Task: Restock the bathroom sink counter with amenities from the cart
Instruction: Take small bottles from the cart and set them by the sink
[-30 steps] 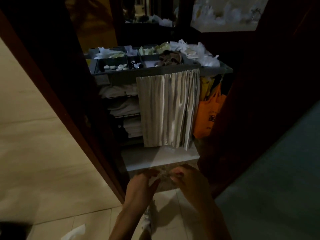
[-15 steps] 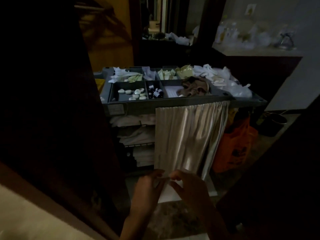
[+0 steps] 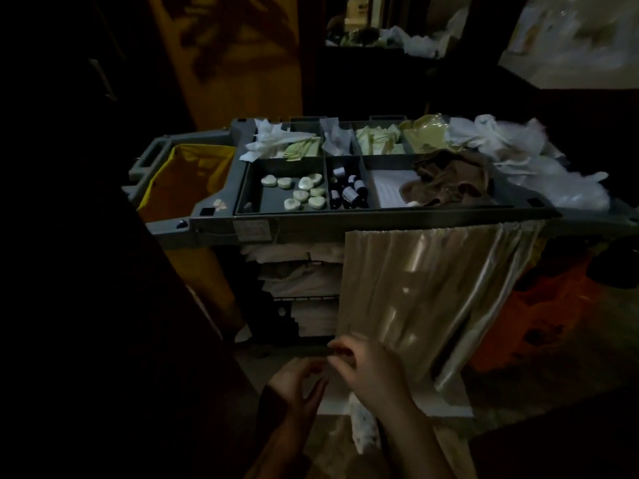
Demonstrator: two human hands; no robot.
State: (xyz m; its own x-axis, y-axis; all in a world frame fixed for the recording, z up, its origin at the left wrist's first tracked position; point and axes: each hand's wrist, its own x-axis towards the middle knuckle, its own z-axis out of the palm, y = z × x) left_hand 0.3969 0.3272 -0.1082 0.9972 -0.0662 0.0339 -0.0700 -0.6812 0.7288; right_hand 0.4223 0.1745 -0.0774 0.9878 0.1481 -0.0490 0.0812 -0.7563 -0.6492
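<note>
Housekeeping cart (image 3: pixel 380 219) is looming nearer at mid-frame, so pickup is approaching; left hand (image 3: pixel 294 385) and right hand (image 3: pixel 371 363) are still curling fingers together, contents indiscernible.

The cart (image 3: pixel 345 221) is grey moulded plastic, matt and smooth. Its front curtain (image 3: pixel 415 288) is a glossy, satin-like beige cloth that catches the light along its folds. The side bag (image 3: pixel 186 174) looks like dull yellow fabric. The round soaps (image 3: pixel 301 192) are pale and smooth; the small bottles (image 3: pixel 349 193) are dark and faintly shiny. A crumpled brown cloth (image 3: pixel 446 181) looks soft and matt, as do the folded white linens (image 3: pixel 297 271) on thin metal wire shelves (image 3: pixel 304 299).
</note>
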